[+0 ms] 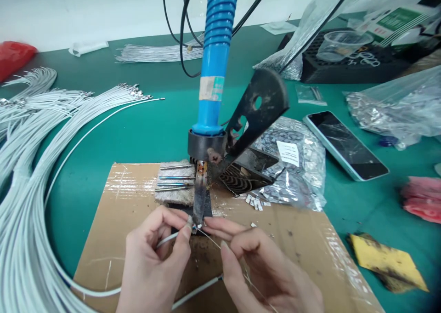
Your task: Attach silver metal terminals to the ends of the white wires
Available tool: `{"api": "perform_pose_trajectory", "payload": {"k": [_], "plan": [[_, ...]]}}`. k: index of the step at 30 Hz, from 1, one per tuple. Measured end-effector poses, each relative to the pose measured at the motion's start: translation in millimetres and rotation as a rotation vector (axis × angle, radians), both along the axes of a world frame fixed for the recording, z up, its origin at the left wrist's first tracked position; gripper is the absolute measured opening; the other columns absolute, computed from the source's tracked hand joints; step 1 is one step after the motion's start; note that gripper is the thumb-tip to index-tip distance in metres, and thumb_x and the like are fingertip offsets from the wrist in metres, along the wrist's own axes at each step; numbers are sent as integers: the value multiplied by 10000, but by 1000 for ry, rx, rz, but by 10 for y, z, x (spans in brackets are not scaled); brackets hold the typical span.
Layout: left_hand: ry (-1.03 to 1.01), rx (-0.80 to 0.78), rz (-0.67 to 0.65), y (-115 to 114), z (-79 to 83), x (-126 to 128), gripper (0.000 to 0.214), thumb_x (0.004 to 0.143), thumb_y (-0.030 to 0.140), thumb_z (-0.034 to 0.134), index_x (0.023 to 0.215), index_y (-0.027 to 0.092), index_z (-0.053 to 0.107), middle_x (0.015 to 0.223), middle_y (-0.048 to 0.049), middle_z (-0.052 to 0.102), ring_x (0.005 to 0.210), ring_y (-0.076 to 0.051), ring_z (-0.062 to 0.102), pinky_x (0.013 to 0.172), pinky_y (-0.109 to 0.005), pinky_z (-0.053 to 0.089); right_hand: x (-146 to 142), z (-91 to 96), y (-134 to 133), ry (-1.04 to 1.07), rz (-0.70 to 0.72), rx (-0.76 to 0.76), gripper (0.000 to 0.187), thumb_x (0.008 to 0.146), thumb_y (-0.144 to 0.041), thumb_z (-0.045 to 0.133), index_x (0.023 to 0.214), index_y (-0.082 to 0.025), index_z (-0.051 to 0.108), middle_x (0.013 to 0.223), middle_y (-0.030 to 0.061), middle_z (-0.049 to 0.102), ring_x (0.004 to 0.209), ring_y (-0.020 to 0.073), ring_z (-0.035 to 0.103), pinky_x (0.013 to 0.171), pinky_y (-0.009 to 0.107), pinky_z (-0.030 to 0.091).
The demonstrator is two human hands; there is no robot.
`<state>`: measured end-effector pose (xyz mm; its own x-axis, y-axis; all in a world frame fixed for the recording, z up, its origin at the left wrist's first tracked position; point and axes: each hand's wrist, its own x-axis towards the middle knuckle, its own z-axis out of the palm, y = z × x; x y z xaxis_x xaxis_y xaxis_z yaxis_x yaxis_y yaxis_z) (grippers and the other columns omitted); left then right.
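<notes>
Clock directions are read from the tip of the blue soldering iron (212, 74), as seen in the head view.

Progress: one end of a white cable (167, 238) is positioned at the iron's tip (199, 205), with a small bright metal piece (199, 226) just beside it; the step in hand is judged to be soldering in mid-operation; whether the joint has formed cannot be told, as fingers and tip crowd the spot. A large cable bundle (37, 212) fills 8 to 10 o'clock, with metal-ended tips at 11 o'clock; whether these ends are finished or waiting cannot be told. Loose metal tabs (255, 203) lie on the cardboard sheet (99, 239) between 2 and 3 o'clock; a filled plastic bag (299, 175) lies behind them; more joints are therefore likely left to make.

Grip: the left hand (155, 258), at 7 to 8 o'clock, pinches the cable near its end between thumb and index finger; the worked end is at those fingertips, directly below the tip; the cable runs off toward 8 o'clock. The right hand (272, 267), at 4 o'clock, grasps thin solder wire (209, 238) at the thumb; the wire's forward end reaches the joint; the outstretched fingers are near the tip. A second cable end (215, 281) lies at 5 o'clock beside the right thumb; whether it is held cannot be told.
</notes>
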<state>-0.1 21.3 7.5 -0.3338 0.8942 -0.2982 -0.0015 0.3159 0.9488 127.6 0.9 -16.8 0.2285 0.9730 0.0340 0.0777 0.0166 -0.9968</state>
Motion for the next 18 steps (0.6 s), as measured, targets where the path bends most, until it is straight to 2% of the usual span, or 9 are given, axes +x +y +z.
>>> {"api": "perform_pose_trajectory", "payload": {"k": [12, 18], "plan": [[-16, 34, 8, 29, 17, 15, 106, 701, 161, 770, 628, 183, 696, 772, -5, 760, 624, -79, 643, 592, -108, 487, 10, 27, 32, 23, -7, 8, 231, 919, -177, 630, 710, -266, 586, 1042, -29, 841, 928, 141, 821, 851, 146, 612], [-26, 41, 11, 42, 38, 9, 106, 697, 158, 779, 631, 175, 697, 748, 1, 752, 599, -69, 612, 580, -102, 474, 7, 33, 34, 47, -13, -4, 228, 905, -182, 643, 700, -262, 584, 1049, 14, 844, 911, 180, 827, 847, 197, 633]]}}
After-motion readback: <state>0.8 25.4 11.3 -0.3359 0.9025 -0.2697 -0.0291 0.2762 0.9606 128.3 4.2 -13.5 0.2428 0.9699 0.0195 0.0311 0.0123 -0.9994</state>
